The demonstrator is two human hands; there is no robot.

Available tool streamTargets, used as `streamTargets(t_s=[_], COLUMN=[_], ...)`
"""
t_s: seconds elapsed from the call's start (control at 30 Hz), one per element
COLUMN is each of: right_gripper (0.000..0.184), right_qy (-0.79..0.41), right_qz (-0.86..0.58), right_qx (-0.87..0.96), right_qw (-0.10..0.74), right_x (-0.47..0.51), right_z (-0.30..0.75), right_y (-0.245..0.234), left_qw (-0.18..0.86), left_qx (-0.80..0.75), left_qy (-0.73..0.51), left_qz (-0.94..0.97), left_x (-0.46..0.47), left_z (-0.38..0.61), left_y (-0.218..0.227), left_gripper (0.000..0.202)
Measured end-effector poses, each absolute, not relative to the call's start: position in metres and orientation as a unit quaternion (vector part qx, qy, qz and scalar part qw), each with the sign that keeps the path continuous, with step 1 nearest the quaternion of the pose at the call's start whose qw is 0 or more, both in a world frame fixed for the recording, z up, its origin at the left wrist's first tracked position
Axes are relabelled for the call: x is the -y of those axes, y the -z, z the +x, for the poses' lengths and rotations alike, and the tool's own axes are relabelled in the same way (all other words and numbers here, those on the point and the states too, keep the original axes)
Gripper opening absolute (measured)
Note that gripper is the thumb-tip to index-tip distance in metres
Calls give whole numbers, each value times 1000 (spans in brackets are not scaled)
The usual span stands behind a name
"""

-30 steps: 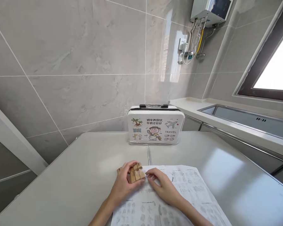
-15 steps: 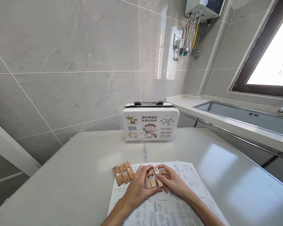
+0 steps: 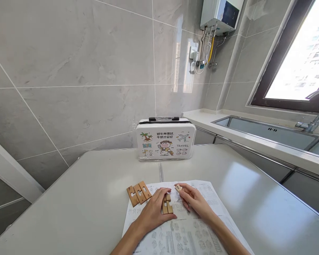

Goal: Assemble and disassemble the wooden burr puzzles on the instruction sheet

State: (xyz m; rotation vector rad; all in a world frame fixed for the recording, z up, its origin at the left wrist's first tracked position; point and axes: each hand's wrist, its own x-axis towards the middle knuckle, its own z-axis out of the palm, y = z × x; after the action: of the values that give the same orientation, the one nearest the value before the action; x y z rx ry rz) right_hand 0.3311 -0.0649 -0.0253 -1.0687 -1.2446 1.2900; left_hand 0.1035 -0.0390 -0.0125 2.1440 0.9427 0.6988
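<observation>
Presently, the left hand (image 3: 157,209) is curved over a small group of wooden pieces (image 3: 167,208), clamped on them with the fingers along the far side and the thumb at the near side; their exact number cannot be told. The right hand (image 3: 195,200) is raised just beside it, thumb and index finger pinched on a wooden piece marked 3 (image 3: 178,187), the remaining fingers loosely curled. The two hands are apart. Three notched wooden pieces (image 3: 138,193) lie side by side at the far left corner of a printed sheet (image 3: 159,244), above which both hands work.

The sheet lies on a pale, glossy table (image 3: 95,198). At the far edge stands a white suitcase (image 3: 164,143) with cartoon prints, upright before a grey tiled wall (image 3: 95,56). To the right are a sink (image 3: 263,131), a faucet (image 3: 317,115) and a dark-framed window (image 3: 292,67).

Compared with half a second earlier, the piece marked 3 is separated from the left hand's group, which it then adjoined; the three notched pieces remain beside the left hand
</observation>
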Motion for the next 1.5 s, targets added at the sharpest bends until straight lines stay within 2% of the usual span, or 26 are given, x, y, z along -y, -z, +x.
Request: streamTargets(t_s=[0.17,0.3,0.43,0.53,0.6,0.7,0.8,0.93,1.13,1.5], right_gripper=[58,59,55,49,44,38,39,41,33,40], right_qy=[-545,-587,-620,-648,-663,-675,-672,-681,-683,-675], right_qz=[-450,-430,-402,-373,-350,-315,-297,-294,-275,-298], right_qx=[499,457,409,365,339,341,376,403,443,482], right_qw=[501,512,536,555,568,574,564,536,512,472], right_x=[75,79,79,76,76,77,79,78,79,81], right_z=[335,335,337,339,340,342,342,343,342,336], right_y=[30,32,34,34,31,28,29,37,36,34], left_qw=[337,282,193,181,213,321,438,520,554,548], left_qx=[-353,-338,-343,-355,-366,-389,-376,-344,-334,-372], left_qy=[-254,-249,-249,-235,-236,-253,-279,-285,-299,-322], left_qz=[835,863,885,887,875,825,767,728,701,676], left_x=[37,34,31,28,27,29,35,45,47,45], left_z=[101,94,86,82,82,86,95,107,112,114], left_y=[14,9,-2,-6,-7,-5,-1,1,3,11], left_gripper=[89,94,73,61,63,71,75,73,74,77])
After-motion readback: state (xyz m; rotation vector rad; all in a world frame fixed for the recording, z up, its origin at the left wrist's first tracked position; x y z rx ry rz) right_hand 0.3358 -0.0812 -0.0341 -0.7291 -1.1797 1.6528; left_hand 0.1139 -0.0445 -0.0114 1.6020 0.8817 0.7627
